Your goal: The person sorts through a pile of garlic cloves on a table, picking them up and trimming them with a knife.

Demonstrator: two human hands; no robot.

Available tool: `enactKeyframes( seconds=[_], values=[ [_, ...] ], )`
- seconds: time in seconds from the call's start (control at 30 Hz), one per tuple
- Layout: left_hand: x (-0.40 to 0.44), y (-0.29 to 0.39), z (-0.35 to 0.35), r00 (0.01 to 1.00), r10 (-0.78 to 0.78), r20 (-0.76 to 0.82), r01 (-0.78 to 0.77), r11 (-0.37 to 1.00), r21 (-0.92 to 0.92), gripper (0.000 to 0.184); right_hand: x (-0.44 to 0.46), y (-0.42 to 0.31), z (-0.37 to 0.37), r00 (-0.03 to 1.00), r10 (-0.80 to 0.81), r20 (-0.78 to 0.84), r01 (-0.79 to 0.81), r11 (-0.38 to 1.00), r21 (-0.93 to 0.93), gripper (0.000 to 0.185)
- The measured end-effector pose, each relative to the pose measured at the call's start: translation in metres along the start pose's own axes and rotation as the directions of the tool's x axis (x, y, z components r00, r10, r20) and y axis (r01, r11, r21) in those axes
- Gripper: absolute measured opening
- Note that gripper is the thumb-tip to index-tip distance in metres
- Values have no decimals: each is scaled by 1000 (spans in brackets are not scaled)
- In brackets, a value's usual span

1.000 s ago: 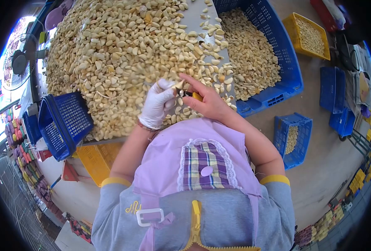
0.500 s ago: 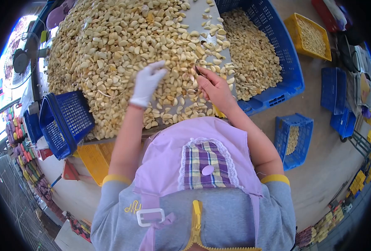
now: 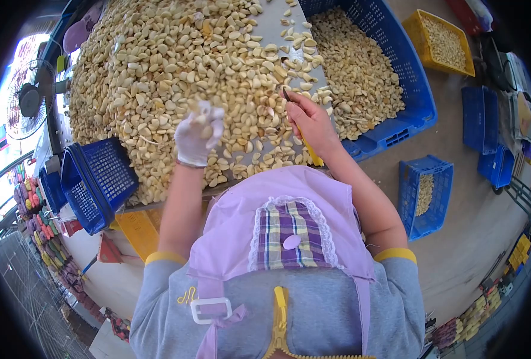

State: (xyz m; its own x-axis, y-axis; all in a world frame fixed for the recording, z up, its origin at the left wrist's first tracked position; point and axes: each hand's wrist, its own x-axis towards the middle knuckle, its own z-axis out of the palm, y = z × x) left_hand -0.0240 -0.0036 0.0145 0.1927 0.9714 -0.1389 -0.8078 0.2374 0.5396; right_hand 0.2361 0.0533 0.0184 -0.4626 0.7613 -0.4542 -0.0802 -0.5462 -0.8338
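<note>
A large heap of pale peeled garlic cloves (image 3: 158, 78) covers the metal work table (image 3: 275, 27). My left hand (image 3: 197, 139), in a white glove, is over the near part of the heap. Its fingers are curled around a few cloves, which are blurred by motion. My bare right hand (image 3: 314, 124) grips a small knife (image 3: 286, 96) near the table's right side. The dark blade points up and left, above the cloves; my fingers hide most of its handle.
A big blue crate (image 3: 418, 90) of garlic pieces adjoins the table's right side. Nested blue baskets (image 3: 104, 173) stand at left, near a fan (image 3: 32, 99). On the floor at right are a yellow crate (image 3: 421, 45) and a smaller blue crate (image 3: 439, 197), both holding garlic.
My left hand has drawn back toward me and left, its fingers going from stretched out to curled around cloves. My right hand has shifted slightly, still holding the knife.
</note>
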Motion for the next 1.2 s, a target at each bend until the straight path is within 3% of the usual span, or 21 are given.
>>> enactKeyframes(
  seconds=[0.07,0.1,0.13,0.17,0.2,0.23,0.33,0.37,0.47,0.57,0.6,0.7,0.8,0.9,0.97,1.03,1.1,1.17,1.2],
  values=[
    [5,-2,17,995,-11,-99,14,999,29,17,1,0,1,1000,4,6,-4,1000,6,41],
    [9,2,-16,984,-173,-48,178,971,157,23,1,-1,2,1000,5,5,-5,1000,-9,39],
    [12,-5,-9,976,-108,-188,203,756,622,26,1,-1,2,1000,7,4,-7,1000,-25,38],
    [18,-18,7,961,19,-275,254,333,908,29,1,-1,3,1000,8,3,-8,999,-40,36],
    [24,-28,22,943,172,-285,314,-177,933,33,1,-1,3,1000,21,0,-21,999,-40,36],
    [30,-31,34,917,130,-378,399,-321,859,38,2,0,3,1000,31,-4,-31,999,-41,36],
    [31,-35,22,905,9,-426,423,104,900,29,1,-3,1,999,33,-6,-33,999,-16,36],
    [28,-38,23,894,-54,-446,423,431,797,31,-1,-4,0,999,33,-3,-33,999,-3,36],
    [21,-26,41,912,-260,-318,407,677,613,32,-5,-4,-2,997,26,79,-21,998,-66,43],
    [11,-30,45,913,-270,-307,384,822,420,29,-9,-6,4,975,-102,199,147,963,-227,46],
    [8,-31,43,917,-277,-286,373,850,372,28,-10,-6,5,962,-133,236,194,946,-258,47],
    [8,-28,57,899,-252,-358,421,722,550,25,-10,-3,9,934,-172,314,258,932,-256,48],
    [8,-33,64,909,-154,-387,377,698,608,22,-10,0,9,920,-158,358,257,933,-250,46],
    [4,-30,44,903,-282,-325,427,679,597,17,-11,-4,7,917,-130,377,246,928,-281,44],
    [0,-26,35,932,-361,-22,339,850,403,25,-8,2,8,914,-163,372,272,926,-261,42],
    [8,-25,55,938,-277,206,248,956,157,32,-9,-6,6,970,-61,236,118,965,-236,41],
    [17,-33,41,992,-81,-95,114,891,439,24,-5,-7,3,992,-5,124,27,985,-169,40],
    [38,-15,55,916,-94,-390,307,791,529,26,0,-3,-3,998,11,55,-7,997,-81,41],
    [49,-17,50,930,55,-364,279,541,793,27,0,-3,-5,999,29,36,-28,999,-41,41]
  ],
)
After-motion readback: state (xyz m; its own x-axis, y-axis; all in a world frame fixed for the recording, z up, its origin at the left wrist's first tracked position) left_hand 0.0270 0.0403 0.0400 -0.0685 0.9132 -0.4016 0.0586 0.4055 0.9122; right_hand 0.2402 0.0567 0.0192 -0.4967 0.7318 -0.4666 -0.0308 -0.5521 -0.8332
